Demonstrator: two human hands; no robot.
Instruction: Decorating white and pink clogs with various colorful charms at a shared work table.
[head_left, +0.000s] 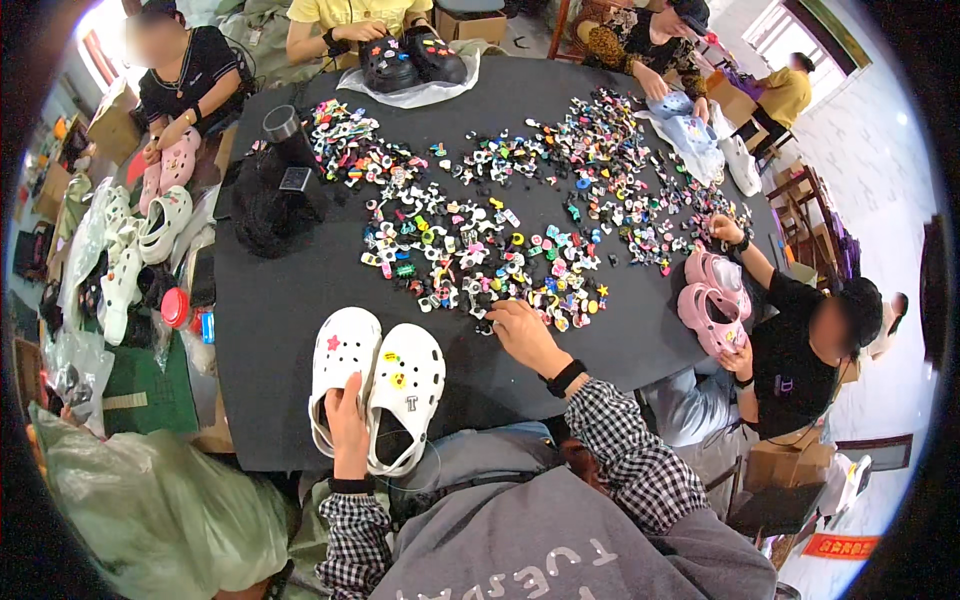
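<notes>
Clogs (410, 360): wht pair; L hand (347, 425) gripping left one, fingers tog.
Charms (440, 287): R hand (528, 338) at near edge, fingertips narrow; can't tell if pinching any.

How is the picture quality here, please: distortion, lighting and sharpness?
Head view: the black table seems bowed at its edges; head view: the upper-right window looks very bright; head view: the white clogs, left hand and right hand look fairly sharp, without strong motion blur.

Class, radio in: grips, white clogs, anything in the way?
Left grip on star-marked white clog; right grip at charm pile; second white clog alongside; nothing visibly blocking.
</notes>
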